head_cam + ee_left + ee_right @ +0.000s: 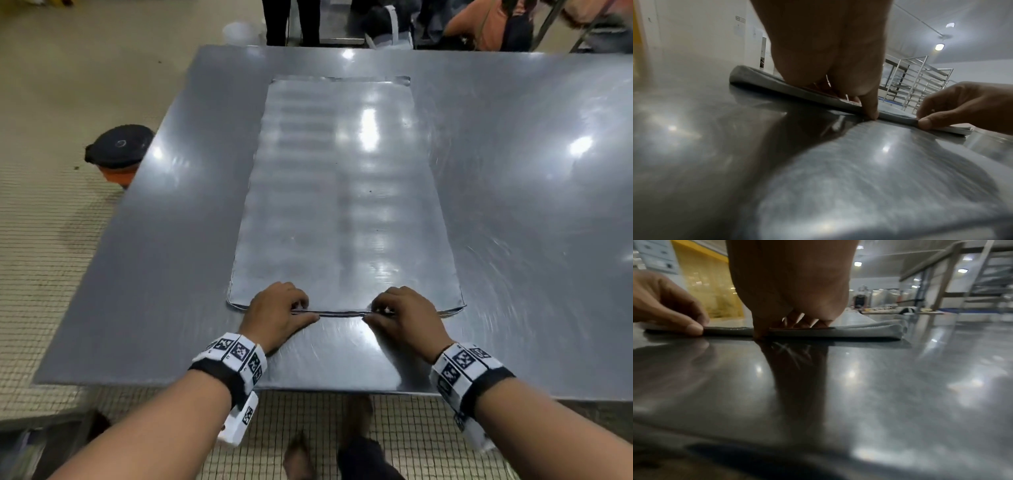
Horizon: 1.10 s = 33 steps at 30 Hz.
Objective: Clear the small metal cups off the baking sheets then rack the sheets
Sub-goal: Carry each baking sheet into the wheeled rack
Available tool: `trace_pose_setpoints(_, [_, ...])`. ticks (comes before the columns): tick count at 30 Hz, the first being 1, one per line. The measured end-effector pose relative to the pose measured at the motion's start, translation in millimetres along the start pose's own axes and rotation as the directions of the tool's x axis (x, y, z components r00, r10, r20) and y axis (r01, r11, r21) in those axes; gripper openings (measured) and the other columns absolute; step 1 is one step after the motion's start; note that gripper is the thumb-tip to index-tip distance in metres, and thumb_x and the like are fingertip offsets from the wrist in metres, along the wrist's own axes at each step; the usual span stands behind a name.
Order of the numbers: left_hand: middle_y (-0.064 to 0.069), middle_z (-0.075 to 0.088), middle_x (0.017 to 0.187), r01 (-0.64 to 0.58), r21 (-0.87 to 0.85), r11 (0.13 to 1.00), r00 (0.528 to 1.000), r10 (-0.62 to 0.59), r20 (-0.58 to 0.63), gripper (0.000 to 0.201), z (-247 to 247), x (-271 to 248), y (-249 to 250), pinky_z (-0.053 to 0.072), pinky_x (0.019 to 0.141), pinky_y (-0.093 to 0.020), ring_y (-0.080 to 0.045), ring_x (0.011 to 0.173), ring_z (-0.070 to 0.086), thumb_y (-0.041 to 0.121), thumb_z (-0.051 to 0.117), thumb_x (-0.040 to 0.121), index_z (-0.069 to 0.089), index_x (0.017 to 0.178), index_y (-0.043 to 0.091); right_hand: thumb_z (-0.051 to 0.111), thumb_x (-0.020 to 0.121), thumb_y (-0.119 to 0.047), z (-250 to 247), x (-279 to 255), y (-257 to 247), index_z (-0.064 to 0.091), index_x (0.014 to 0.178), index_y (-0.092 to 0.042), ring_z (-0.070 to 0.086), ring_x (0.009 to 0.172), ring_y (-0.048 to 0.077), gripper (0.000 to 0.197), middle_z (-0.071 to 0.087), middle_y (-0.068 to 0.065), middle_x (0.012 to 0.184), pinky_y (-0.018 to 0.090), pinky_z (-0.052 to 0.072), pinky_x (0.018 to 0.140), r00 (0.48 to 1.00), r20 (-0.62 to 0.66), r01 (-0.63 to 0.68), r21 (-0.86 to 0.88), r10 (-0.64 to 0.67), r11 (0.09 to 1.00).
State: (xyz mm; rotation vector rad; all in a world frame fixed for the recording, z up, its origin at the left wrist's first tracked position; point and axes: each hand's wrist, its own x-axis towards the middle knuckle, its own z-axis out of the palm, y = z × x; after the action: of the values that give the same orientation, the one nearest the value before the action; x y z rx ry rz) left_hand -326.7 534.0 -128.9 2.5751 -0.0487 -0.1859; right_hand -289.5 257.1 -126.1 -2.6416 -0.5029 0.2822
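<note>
A bare metal baking sheet (342,192) lies lengthwise on the steel table (513,205), with no cups on it. Its near rim (764,81) (869,332) faces me. My left hand (279,308) (838,73) pinches that rim left of centre, fingers curled over the top and thumb at the front edge. My right hand (402,313) (789,305) pinches the same rim right of centre in the same way. The left wrist view also catches the right hand (962,105); the right wrist view catches the left hand (668,308). A second edge seems to lie just under the rim.
A metal sheet rack (920,81) stands beyond the table to the right. A black and orange bin (118,154) sits on the floor by the table's left edge. People (479,24) stand and sit past the far edge, near a white bucket (239,32).
</note>
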Motion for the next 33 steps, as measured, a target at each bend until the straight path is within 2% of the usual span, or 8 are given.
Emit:
trace_pose_setpoints(8, [0.013, 0.064, 0.084, 0.012, -0.011, 1.0, 0.999, -0.012, -0.038, 0.029, 7, -31, 6, 0.046, 0.072, -0.03, -0.01, 0.082, 0.057, 0.058, 0.077, 0.078, 0.072, 0.084, 0.03, 0.073, 0.08, -0.049, 2, -31, -18, 0.072, 0.081, -0.031, 0.055, 0.088, 0.012, 0.018, 0.063, -0.012, 0.084, 0.032, 0.044, 0.074, 0.99, -0.011, -0.14, 0.042, 0.141, 0.989])
trace_pose_setpoints(13, [0.013, 0.068, 0.078, 0.111, -0.083, 0.99, 0.991, -0.104, 0.083, 0.043, 4, -64, 11, 0.051, 0.07, -0.026, -0.006, 0.075, 0.063, 0.068, 0.076, 0.072, 0.073, 0.085, 0.028, 0.068, 0.078, -0.068, -8, -74, -18, 0.07, 0.091, -0.033, 0.063, 0.074, 0.001, 0.037, 0.067, -0.017, 0.079, 0.028, 0.054, 0.069, 0.968, 0.104, -0.237, 0.066, 0.23, 0.969])
trace_pose_setpoints(16, [0.003, 0.069, 0.106, 0.27, -0.14, 0.953, 0.953, -0.286, -0.103, 0.053, -1, -82, -1, 0.054, 0.084, -0.033, -0.018, 0.095, 0.066, 0.06, 0.077, 0.078, 0.067, 0.118, 0.027, 0.066, 0.079, -0.068, -22, -90, 15, 0.062, 0.117, -0.029, 0.065, 0.094, 0.016, 0.055, 0.068, -0.004, 0.106, 0.037, 0.055, 0.081, 0.931, -0.038, -0.361, 0.054, 0.363, 0.931])
trace_pose_setpoints(19, [-0.011, 0.05, 0.14, 0.44, -0.014, 0.898, 0.875, -0.432, -0.216, 0.086, 1, -101, -20, 0.043, 0.108, -0.046, -0.034, 0.129, 0.049, 0.067, 0.072, 0.076, 0.049, 0.144, 0.02, 0.065, 0.075, -0.074, -31, -108, 51, 0.051, 0.134, -0.023, 0.049, 0.123, 0.033, 0.079, 0.05, 0.013, 0.134, 0.048, 0.047, 0.098, 0.828, -0.119, -0.557, -0.047, 0.549, 0.829])
trace_pose_setpoints(21, [-0.016, 0.046, 0.138, 0.55, -0.013, 0.835, 0.81, -0.537, -0.236, 0.095, 5, -118, -24, 0.039, 0.11, -0.049, -0.038, 0.129, 0.042, 0.073, 0.073, 0.071, 0.049, 0.142, 0.016, 0.065, 0.073, -0.076, -31, -121, 59, 0.048, 0.136, -0.02, 0.047, 0.124, 0.037, 0.087, 0.044, 0.016, 0.135, 0.051, 0.046, 0.099, 0.796, -0.099, -0.602, -0.03, 0.597, 0.798])
trace_pose_setpoints(24, [-0.015, 0.042, 0.133, 0.613, -0.173, 0.771, 0.739, -0.637, -0.221, 0.083, 17, -143, -12, 0.04, 0.108, -0.048, -0.041, 0.125, 0.043, 0.068, 0.077, 0.07, 0.056, 0.13, 0.015, 0.067, 0.077, -0.07, -21, -136, 56, 0.042, 0.142, -0.017, 0.048, 0.122, 0.039, 0.087, 0.04, 0.018, 0.136, 0.049, 0.046, 0.097, 0.765, -0.073, -0.634, 0.086, 0.64, 0.768])
trace_pose_setpoints(28, [-0.014, 0.044, 0.133, 0.623, -0.284, 0.729, 0.699, -0.682, -0.216, 0.072, 31, -164, 9, 0.037, 0.109, -0.044, -0.041, 0.125, 0.042, 0.062, 0.08, 0.071, 0.059, 0.13, 0.026, 0.065, 0.081, -0.067, -19, -153, 60, 0.041, 0.139, -0.015, 0.051, 0.118, 0.042, 0.082, 0.044, 0.02, 0.134, 0.051, 0.047, 0.094, 0.762, -0.079, -0.635, 0.111, 0.643, 0.765])
trace_pose_setpoints(33, [-0.008, 0.06, 0.121, 0.595, -0.441, 0.672, 0.687, -0.71, -0.155, 0.082, 60, -201, 35, 0.052, 0.099, -0.046, -0.031, 0.105, 0.063, 0.063, 0.088, 0.054, 0.056, 0.118, 0.024, 0.071, 0.079, -0.063, -31, -191, 100, 0.039, 0.139, -0.014, 0.056, 0.117, 0.042, 0.085, 0.046, 0.02, 0.138, 0.049, 0.048, 0.094, 0.782, -0.052, -0.596, 0.228, 0.621, 0.77])
